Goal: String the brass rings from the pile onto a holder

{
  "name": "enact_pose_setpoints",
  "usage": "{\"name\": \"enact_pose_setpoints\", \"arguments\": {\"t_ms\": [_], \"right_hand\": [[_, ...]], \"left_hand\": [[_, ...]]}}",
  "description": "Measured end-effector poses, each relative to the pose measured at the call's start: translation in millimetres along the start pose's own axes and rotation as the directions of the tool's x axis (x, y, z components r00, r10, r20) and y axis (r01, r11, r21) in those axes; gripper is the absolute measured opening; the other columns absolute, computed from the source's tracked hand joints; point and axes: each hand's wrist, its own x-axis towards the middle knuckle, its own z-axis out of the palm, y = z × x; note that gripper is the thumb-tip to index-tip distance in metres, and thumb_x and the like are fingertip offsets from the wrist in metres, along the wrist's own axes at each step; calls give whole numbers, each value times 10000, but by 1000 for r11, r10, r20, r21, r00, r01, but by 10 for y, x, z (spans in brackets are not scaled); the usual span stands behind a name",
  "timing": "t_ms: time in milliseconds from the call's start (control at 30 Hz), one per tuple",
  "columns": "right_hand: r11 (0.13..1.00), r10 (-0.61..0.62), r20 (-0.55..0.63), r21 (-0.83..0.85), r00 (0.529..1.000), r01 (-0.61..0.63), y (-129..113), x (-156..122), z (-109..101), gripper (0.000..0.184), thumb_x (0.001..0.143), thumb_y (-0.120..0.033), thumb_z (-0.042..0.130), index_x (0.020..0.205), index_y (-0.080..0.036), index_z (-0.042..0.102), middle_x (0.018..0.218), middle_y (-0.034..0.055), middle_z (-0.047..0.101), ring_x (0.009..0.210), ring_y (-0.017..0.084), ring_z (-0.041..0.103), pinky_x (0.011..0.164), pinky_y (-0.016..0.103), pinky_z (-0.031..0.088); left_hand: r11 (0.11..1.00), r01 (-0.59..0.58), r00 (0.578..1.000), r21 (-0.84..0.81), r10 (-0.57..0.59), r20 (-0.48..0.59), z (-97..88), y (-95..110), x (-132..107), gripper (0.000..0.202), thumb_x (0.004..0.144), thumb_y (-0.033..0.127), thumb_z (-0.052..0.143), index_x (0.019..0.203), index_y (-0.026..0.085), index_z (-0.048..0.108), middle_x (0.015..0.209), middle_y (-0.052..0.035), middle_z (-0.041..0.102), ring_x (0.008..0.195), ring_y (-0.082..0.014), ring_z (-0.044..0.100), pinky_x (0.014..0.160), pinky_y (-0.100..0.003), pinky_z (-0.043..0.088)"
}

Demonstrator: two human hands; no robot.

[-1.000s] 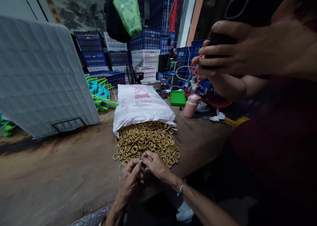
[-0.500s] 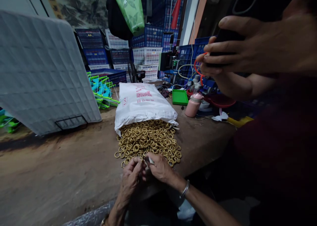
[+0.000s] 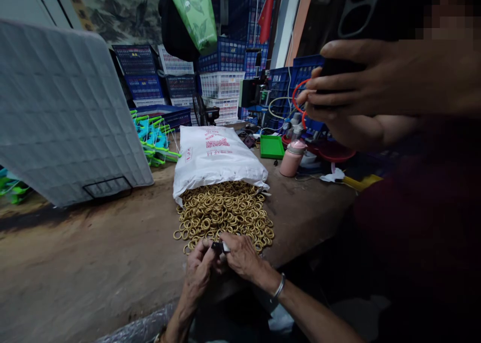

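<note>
My left hand (image 3: 199,271) and my right hand (image 3: 242,255) meet at the near edge of a brown wooden table (image 3: 93,263). Between their fingertips they pinch a small dark and silver metal piece (image 3: 220,246). Just beyond my fingers lies a heap of gold-coloured rings (image 3: 223,212) spilling from the open mouth of a white printed sack (image 3: 216,155). A silver bangle (image 3: 278,285) sits on my right wrist.
Another person's hands (image 3: 376,82) hold a dark phone at upper right, close to the camera. A grey padded panel (image 3: 63,112) leans at left. A pink bottle (image 3: 291,158), a green tray (image 3: 270,147), cyan-green hangers (image 3: 154,137) and stacked crates (image 3: 220,90) stand behind.
My hands stay at the table edge, fingers shifting slightly on the small metal piece, which now shows darker between them. The other person's hands drifted a little.
</note>
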Motion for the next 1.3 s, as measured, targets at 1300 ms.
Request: {"name": "enact_pose_setpoints", "arguments": {"t_ms": [1300], "right_hand": [[507, 47, 214, 837, 976, -208, -111, 128, 183, 226, 788, -359, 474, 684, -159, 499, 599, -30, 523, 558, 91, 496, 553, 208, 388]], "left_hand": [[929, 112, 994, -353, -110, 27, -135, 1, -180, 303, 678, 423, 642, 764, 147, 551, 599, 2, 576, 445, -86, 476, 401, -206, 405]]}}
